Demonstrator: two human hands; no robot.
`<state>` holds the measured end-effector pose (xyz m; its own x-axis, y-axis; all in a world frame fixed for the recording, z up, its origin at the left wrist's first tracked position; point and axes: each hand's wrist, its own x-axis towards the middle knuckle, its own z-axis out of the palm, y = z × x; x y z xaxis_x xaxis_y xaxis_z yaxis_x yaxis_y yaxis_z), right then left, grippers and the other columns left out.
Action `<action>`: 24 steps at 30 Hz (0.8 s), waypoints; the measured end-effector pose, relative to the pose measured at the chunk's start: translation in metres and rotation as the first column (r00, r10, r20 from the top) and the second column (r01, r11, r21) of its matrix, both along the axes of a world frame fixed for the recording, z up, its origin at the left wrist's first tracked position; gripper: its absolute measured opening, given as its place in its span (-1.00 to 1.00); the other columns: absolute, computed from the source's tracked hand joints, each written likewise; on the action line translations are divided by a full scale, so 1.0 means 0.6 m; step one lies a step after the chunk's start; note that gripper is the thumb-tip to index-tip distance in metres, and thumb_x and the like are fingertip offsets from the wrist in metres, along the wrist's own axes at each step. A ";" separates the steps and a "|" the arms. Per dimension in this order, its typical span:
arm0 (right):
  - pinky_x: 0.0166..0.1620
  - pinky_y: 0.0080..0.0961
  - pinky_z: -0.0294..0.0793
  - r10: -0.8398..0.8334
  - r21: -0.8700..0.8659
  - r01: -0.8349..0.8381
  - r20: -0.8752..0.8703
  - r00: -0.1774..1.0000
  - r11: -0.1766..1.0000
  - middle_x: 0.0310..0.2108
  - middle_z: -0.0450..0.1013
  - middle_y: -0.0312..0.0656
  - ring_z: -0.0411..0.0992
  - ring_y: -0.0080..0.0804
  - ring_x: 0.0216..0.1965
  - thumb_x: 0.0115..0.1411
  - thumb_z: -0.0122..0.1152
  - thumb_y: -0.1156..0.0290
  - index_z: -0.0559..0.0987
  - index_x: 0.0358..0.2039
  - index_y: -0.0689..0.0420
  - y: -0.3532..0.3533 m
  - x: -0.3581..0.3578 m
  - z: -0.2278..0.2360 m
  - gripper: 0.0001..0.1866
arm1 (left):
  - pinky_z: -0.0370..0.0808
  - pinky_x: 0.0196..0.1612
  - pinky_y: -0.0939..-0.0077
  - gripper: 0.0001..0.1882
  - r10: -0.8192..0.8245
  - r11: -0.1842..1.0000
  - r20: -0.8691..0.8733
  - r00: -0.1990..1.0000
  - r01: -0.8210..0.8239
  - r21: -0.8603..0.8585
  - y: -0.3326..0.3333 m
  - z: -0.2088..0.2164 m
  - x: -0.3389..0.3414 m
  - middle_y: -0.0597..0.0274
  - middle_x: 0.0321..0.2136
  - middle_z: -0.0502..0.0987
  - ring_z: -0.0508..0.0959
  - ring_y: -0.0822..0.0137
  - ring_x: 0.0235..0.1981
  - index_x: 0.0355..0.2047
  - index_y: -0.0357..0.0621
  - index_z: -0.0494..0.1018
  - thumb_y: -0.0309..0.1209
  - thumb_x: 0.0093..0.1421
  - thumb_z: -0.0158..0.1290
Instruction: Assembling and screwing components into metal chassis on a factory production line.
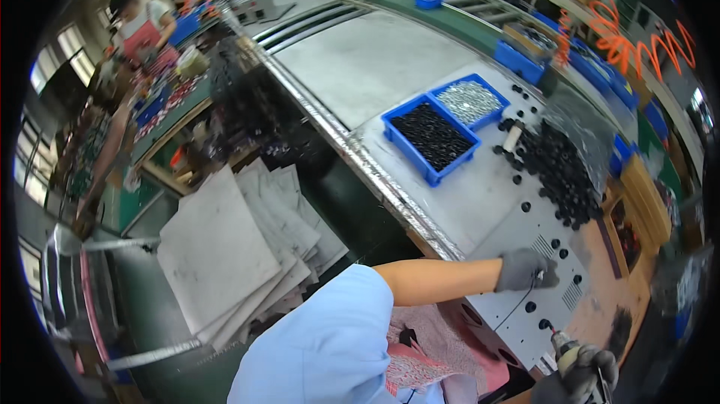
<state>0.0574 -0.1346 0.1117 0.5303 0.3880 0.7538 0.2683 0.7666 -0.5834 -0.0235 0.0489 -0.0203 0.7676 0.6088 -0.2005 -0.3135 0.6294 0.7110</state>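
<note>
A grey sheet-metal panel with vent slots and holes lies on the bench before me. Several black round feet stand on it, one of them a black foot under the tip of a screwdriver. My right hand, in a dark grey glove, grips this power screwdriver, its bit pointing down at the foot. Over the panel, my left hand, also gloved, has its fingers drawn together. A small pale bit shows at its fingertips, too small to name.
Beyond the panel sit a blue bin of black screws and a blue bin of silver screws. A heap of black feet spreads beside a clear plastic bag. Flat grey sheets are stacked at left. A person works farther off.
</note>
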 end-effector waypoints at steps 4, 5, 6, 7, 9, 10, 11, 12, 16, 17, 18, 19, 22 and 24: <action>-0.46 -0.31 0.40 0.146 -0.031 -0.145 0.024 0.989 0.989 -0.45 0.38 0.12 0.37 -0.15 -0.50 0.03 0.19 0.31 0.38 -0.20 0.42 0.001 0.020 0.000 -0.55 | 0.46 -0.52 0.65 -0.72 -0.015 0.931 0.083 0.996 0.045 -0.363 -0.042 0.029 -0.035 0.19 -0.39 0.48 0.53 0.36 -0.41 -0.13 -0.22 0.36 -0.29 0.26 -0.05; -0.46 -0.31 0.40 0.167 -0.077 -0.165 0.026 0.986 0.983 -0.44 0.38 0.12 0.37 -0.14 -0.50 0.02 0.21 0.29 0.38 -0.20 0.42 -0.004 0.029 -0.005 -0.54 | 0.42 -0.57 0.69 -0.74 -0.062 0.944 0.044 0.997 0.072 -0.321 -0.047 0.035 -0.044 0.22 -0.41 0.47 0.50 0.42 -0.46 -0.14 -0.21 0.36 -0.29 0.27 -0.06; -0.46 -0.32 0.40 0.130 -0.047 -0.131 -0.020 0.991 0.990 -0.44 0.38 0.11 0.37 -0.14 -0.50 0.02 0.23 0.30 0.38 -0.20 0.42 -0.001 0.006 0.009 -0.53 | 0.37 -0.62 0.74 -0.75 -0.111 0.953 -0.003 0.994 0.105 -0.283 -0.051 0.037 -0.044 0.25 -0.43 0.46 0.47 0.48 -0.50 -0.16 -0.21 0.37 -0.29 0.27 -0.07; -0.46 -0.32 0.39 0.095 -0.019 -0.096 -0.067 0.993 0.995 -0.44 0.38 0.10 0.37 -0.14 -0.50 0.01 0.25 0.30 0.38 -0.20 0.42 0.001 -0.028 0.023 -0.53 | 0.23 -0.70 0.80 -0.74 -0.141 0.948 0.059 0.988 0.152 -0.281 -0.052 0.016 -0.033 0.30 -0.45 0.44 0.34 0.60 -0.61 -0.20 -0.19 0.38 -0.24 0.28 -0.06; -0.47 -0.33 0.39 0.021 0.022 -0.019 -0.093 0.995 1.000 -0.45 0.38 0.09 0.36 -0.15 -0.51 0.00 0.26 0.33 0.37 -0.21 0.43 0.000 -0.052 0.042 -0.54 | 0.22 -0.70 0.79 -0.72 -0.193 0.968 -0.056 0.980 0.181 -0.171 -0.069 0.059 -0.049 0.32 -0.48 0.42 0.30 0.60 -0.63 -0.16 -0.20 0.38 -0.23 0.28 -0.05; -0.47 -0.35 0.39 -0.005 0.038 0.008 -0.078 0.997 0.999 -0.45 0.38 0.08 0.36 -0.16 -0.52 0.00 0.24 0.35 0.37 -0.21 0.43 -0.001 -0.054 0.044 -0.55 | 0.21 -0.70 0.79 -0.70 -0.212 0.973 -0.116 0.970 0.198 -0.117 -0.078 0.077 -0.055 0.32 -0.49 0.42 0.29 0.60 -0.64 -0.15 -0.20 0.38 -0.22 0.28 -0.04; -0.47 -0.36 0.39 -0.021 0.053 0.025 -0.064 0.998 0.998 -0.45 0.38 0.07 0.35 -0.16 -0.53 0.00 0.23 0.37 0.37 -0.22 0.43 -0.003 -0.055 0.046 -0.57 | 0.20 -0.70 0.78 -0.69 -0.209 0.976 -0.093 0.974 0.203 -0.074 -0.086 0.081 -0.055 0.32 -0.49 0.42 0.29 0.60 -0.65 -0.13 -0.22 0.38 -0.23 0.28 -0.03; -0.48 -0.37 0.38 -0.038 0.054 0.041 -0.063 0.997 0.998 -0.46 0.38 0.07 0.34 -0.18 -0.54 0.00 0.21 0.38 0.36 -0.24 0.44 -0.004 -0.055 0.047 -0.59 | 0.19 -0.70 0.78 -0.68 -0.206 0.978 -0.069 0.976 0.204 -0.031 -0.095 0.081 -0.054 0.31 -0.50 0.42 0.29 0.60 -0.66 -0.11 -0.23 0.38 -0.23 0.27 -0.02; -0.51 -0.42 0.36 -0.581 0.014 0.584 0.128 0.804 0.811 -0.48 0.37 0.05 0.31 -0.26 -0.60 0.00 0.10 0.41 0.36 -0.30 0.43 0.004 -0.027 0.017 -0.67 | 0.19 -0.69 0.76 -0.67 -0.235 0.972 0.073 0.969 0.232 0.044 -0.122 0.066 -0.047 0.29 -0.49 0.45 0.31 0.59 -0.67 -0.08 -0.26 0.38 -0.27 0.27 -0.01; -0.52 -0.44 0.36 -0.770 0.034 0.785 0.222 0.598 0.618 -0.49 0.36 0.05 0.30 -0.28 -0.61 0.01 0.07 0.41 0.36 -0.32 0.42 0.009 -0.026 0.014 -0.69 | 0.18 -0.71 0.75 -0.67 -0.239 0.971 0.107 0.965 0.239 0.015 -0.126 0.072 -0.049 0.27 -0.49 0.44 0.30 0.59 -0.68 -0.09 -0.26 0.40 -0.28 0.25 0.00; -0.52 -0.44 0.37 -0.677 0.028 0.685 0.189 0.711 0.728 -0.47 0.37 0.04 0.31 -0.28 -0.60 0.02 0.06 0.41 0.37 -0.31 0.41 0.008 -0.028 0.014 -0.70 | 0.16 -0.72 0.73 -0.68 -0.241 0.969 0.141 0.960 0.245 -0.014 -0.132 0.078 -0.053 0.26 -0.49 0.44 0.30 0.58 -0.69 -0.10 -0.26 0.41 -0.29 0.23 0.01; -0.52 -0.45 0.38 -0.567 0.027 0.570 0.154 0.809 0.821 -0.45 0.38 0.04 0.31 -0.29 -0.60 0.02 0.05 0.41 0.37 -0.31 0.40 0.007 -0.032 0.016 -0.70 | 0.15 -0.73 0.71 -0.68 -0.241 0.967 0.175 0.955 0.252 -0.043 -0.137 0.086 -0.058 0.24 -0.49 0.44 0.30 0.57 -0.70 -0.12 -0.26 0.42 -0.30 0.21 0.02; -0.50 -0.46 0.40 -0.200 0.051 0.197 0.061 0.978 0.979 -0.40 0.39 0.02 0.33 -0.30 -0.58 0.05 0.03 0.41 0.37 -0.29 0.37 0.010 -0.064 0.040 -0.72 | 0.11 -0.77 0.73 -0.69 -0.320 0.947 0.073 0.944 0.320 0.017 -0.137 0.101 -0.066 0.30 -0.54 0.44 0.25 0.61 -0.77 -0.13 -0.24 0.41 -0.26 0.24 0.02; -0.41 -0.36 0.44 0.132 0.002 -0.132 0.012 0.991 0.991 -0.38 0.39 -0.02 0.36 -0.31 -0.50 0.04 0.14 0.40 0.39 -0.24 0.32 -0.002 -0.043 0.035 -0.68 | 0.08 -0.79 0.73 -0.68 -0.313 0.948 0.061 0.948 0.315 -0.036 -0.134 0.090 -0.061 0.35 -0.60 0.40 0.21 0.62 -0.79 -0.16 -0.22 0.41 -0.21 0.25 0.00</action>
<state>0.0313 -0.1357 0.1325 0.4657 0.4519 0.7609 0.1713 0.7975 -0.5785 -0.0603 -0.0315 0.0339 0.9288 0.3267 -0.1751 -0.1321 0.7329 0.6674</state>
